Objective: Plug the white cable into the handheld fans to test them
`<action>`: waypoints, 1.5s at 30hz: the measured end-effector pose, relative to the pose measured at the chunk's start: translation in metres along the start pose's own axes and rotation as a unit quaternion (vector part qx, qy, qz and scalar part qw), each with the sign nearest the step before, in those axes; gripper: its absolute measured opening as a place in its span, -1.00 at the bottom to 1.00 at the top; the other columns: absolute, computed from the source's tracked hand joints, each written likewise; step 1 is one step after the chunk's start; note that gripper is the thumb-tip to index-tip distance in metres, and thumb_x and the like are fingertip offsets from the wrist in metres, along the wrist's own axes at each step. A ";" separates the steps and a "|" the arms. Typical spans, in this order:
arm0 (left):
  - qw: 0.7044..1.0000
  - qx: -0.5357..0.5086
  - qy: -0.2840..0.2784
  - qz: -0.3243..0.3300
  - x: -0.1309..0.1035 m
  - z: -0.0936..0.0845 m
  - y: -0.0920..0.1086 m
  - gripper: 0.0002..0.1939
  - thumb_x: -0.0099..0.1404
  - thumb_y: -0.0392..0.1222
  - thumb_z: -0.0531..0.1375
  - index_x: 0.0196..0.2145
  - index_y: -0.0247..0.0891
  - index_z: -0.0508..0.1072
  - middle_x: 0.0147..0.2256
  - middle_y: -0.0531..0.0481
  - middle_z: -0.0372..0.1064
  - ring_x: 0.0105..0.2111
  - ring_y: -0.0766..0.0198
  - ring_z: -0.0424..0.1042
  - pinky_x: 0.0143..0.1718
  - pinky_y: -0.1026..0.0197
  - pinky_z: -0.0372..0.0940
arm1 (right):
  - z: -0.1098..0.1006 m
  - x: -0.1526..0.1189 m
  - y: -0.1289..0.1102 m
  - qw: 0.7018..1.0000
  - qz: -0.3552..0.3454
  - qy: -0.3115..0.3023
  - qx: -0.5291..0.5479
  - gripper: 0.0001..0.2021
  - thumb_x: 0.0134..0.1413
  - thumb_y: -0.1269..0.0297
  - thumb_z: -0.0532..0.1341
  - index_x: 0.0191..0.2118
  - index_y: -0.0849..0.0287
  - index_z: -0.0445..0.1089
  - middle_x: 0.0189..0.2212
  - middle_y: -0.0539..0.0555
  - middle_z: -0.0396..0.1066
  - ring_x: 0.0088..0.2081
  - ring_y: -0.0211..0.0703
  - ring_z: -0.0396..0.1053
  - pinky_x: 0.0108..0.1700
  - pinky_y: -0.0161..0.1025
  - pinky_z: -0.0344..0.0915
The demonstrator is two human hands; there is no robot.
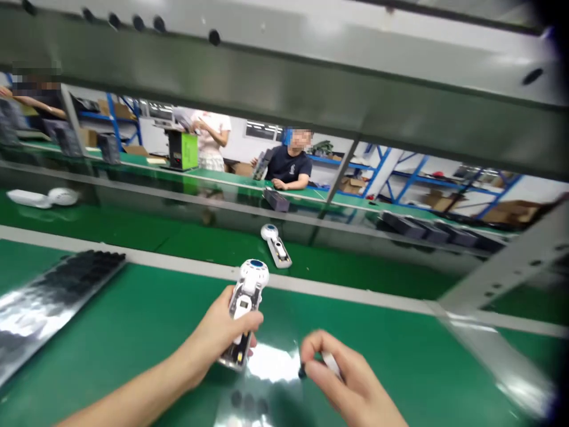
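Note:
My left hand (217,326) is wrapped around a white handheld device (253,274) with a round head and a blue disc on top. Its body is uncovered and shows a small display and dark inner parts. To the right, my right hand (351,379) pinches a small black round piece (302,371) between thumb and forefinger. Something white (331,363), partly hidden, sits inside the curled fingers of that hand. Below both hands lies a clear sheet (235,409) with several dark round spots, cut off by the frame's lower edge.
At left lies a shiny strip with rows of black round parts (84,284). Beyond the bench's pale edge, a similar white device (278,249) and another white device (42,197) rest on a green belt. A metal beam (284,77) crosses above. People work across the line.

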State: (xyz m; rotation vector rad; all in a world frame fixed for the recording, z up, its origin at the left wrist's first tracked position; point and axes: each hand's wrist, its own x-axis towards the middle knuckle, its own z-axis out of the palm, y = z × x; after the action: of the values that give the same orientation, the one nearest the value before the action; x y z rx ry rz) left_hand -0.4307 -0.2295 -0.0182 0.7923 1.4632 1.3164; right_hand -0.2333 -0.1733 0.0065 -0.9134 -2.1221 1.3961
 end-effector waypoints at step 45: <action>0.992 0.054 -0.104 0.040 -0.056 0.017 -0.043 -0.58 0.08 -0.33 0.14 -0.09 -0.16 0.16 -0.26 0.08 0.29 -0.26 0.23 0.29 -0.25 0.22 0.22 | 0.049 -0.007 -0.006 0.967 -0.133 -0.018 -0.217 -0.87 0.10 0.47 0.04 -0.38 0.13 0.27 -0.45 -0.02 0.32 -0.50 -0.26 0.27 -0.46 -0.32 0.12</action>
State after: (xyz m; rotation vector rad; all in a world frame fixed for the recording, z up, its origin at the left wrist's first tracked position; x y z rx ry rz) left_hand -0.3911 -0.2839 -0.0456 1.0368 1.3559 1.1834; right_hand -0.2627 -0.2109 -0.0068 -0.7168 -2.5215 0.8368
